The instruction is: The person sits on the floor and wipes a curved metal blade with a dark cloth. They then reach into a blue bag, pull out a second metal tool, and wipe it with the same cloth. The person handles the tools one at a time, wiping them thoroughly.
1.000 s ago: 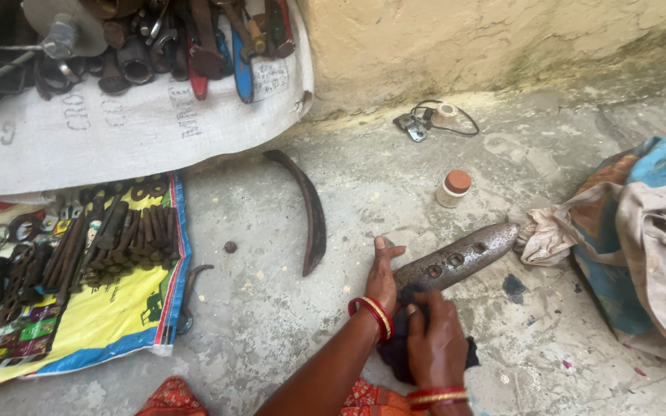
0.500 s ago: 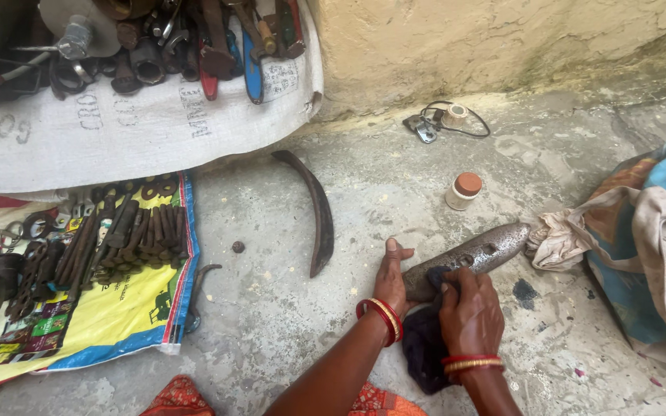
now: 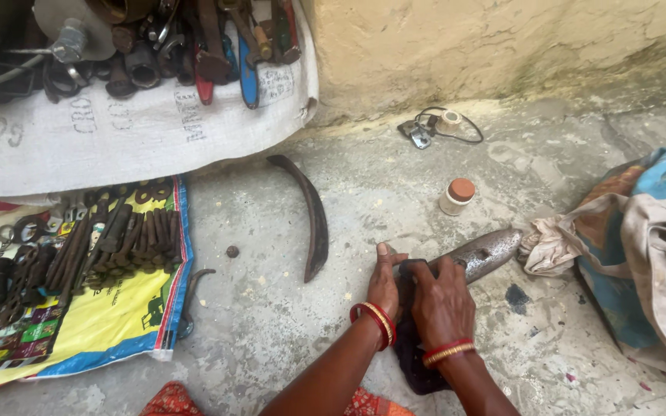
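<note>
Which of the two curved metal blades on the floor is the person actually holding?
The shiny grey blade beside the rags: both hands, left hand and right hand, press on it. The dark rusty blade lies alone.

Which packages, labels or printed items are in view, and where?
White woven sack: upper left, spread flat under tools, faint dark print.
Printed sack: lower left, yellow, blue edge, colourful patches, under tools.
Small jar: centre right on floor, pale body, brown lid.

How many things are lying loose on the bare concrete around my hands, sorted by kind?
Metal blades: 2, the flat blade under both hands and the curved blade
Small jars: 1, the orange-lidded jar
Dark cloths: 1, the dark cloth
Total: 4
</note>
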